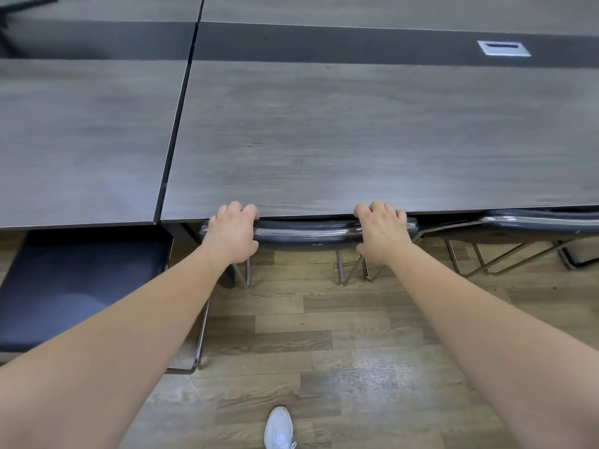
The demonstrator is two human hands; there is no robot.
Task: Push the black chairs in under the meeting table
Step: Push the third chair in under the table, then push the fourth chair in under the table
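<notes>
The meeting table (324, 131) takes up most of the view, grey wood-look top, made of slabs butted together with a dark seam running up the left-middle. A darker strip crosses it farther back, with a silver cable port (504, 48) set into the strip on the right.

Below that is the wood plank floor (324, 335), a bit scuffed and shiny in the middle.

Left side, one black chair (74, 286) is sticking well out from the table, its whole dark seat showing, chrome frame along its right edge. Not tucked in at all.

Centre, the middle chair (308, 233) sits with its backrest top right up against the table edge, seat hidden underneath, chrome legs showing below. On the right, another chair (534, 223) is also tucked in, backrest at the table edge.

Both forearms reach forward. The left hand (231, 233) is wrapped over the left end of the middle chair's backrest, fingers curled over the top and touching the table edge. The right hand (382, 233) does the same on the right end, clenched around the backrest.

A white sneaker (278, 427) pokes in at the bottom.
</notes>
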